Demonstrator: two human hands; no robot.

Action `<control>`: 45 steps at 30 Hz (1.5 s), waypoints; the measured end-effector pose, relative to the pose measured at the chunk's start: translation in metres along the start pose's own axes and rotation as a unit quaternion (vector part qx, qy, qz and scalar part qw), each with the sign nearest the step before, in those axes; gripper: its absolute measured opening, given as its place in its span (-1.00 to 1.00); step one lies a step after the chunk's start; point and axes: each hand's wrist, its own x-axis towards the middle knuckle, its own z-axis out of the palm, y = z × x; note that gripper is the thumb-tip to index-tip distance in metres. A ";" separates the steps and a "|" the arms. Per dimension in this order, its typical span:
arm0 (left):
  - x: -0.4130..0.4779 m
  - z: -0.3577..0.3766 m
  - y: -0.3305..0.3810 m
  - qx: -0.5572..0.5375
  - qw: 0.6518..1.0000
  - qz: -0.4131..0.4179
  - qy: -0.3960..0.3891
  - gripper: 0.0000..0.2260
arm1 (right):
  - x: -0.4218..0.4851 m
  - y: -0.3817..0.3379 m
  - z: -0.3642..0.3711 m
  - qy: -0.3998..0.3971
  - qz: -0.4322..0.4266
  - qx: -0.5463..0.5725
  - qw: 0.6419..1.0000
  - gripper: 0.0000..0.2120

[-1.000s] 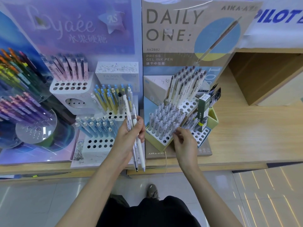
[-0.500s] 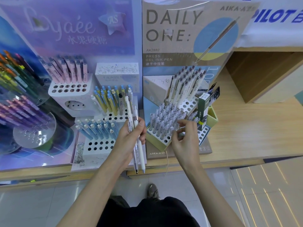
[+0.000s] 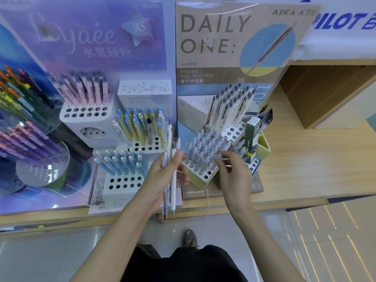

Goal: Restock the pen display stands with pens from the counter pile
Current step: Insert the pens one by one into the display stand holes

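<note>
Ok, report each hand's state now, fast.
Left hand: grips a bundle of pens, tips down.
Right hand: fingers among the clear pens in the stand; a grip cannot be told.

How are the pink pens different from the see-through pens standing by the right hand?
The pink pens are pastel pink with grey-blue tops; the see-through pens are clear and greyish. The pink pens fill only the back rows of their white stand; the see-through pens nearly fill theirs. The right hand touches the see-through pens; no hand touches the pink pens. Both stand in holes, tops up.
</note>
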 end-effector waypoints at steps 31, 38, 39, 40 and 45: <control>0.003 0.025 0.010 -0.007 0.997 0.022 -0.071 -0.71 | 0.036 -0.055 -0.026 -0.195 0.115 0.257 0.940 -0.87; 0.009 0.021 -0.001 0.041 0.998 0.035 -0.018 -0.68 | 0.044 -0.051 -0.043 -0.155 0.084 0.289 0.941 -0.90; 0.010 0.020 -0.003 0.037 0.999 0.034 -0.008 -0.74 | 0.046 -0.049 -0.048 -0.140 0.071 0.277 0.948 -0.92; 0.010 0.019 -0.003 0.025 0.999 0.035 -0.002 -0.80 | 0.047 -0.047 -0.053 -0.125 0.060 0.265 0.954 -0.93; 0.005 0.014 -0.005 0.043 0.998 0.053 0.016 -0.84 | 0.031 -0.026 -0.062 -0.112 0.025 0.144 0.983 -0.92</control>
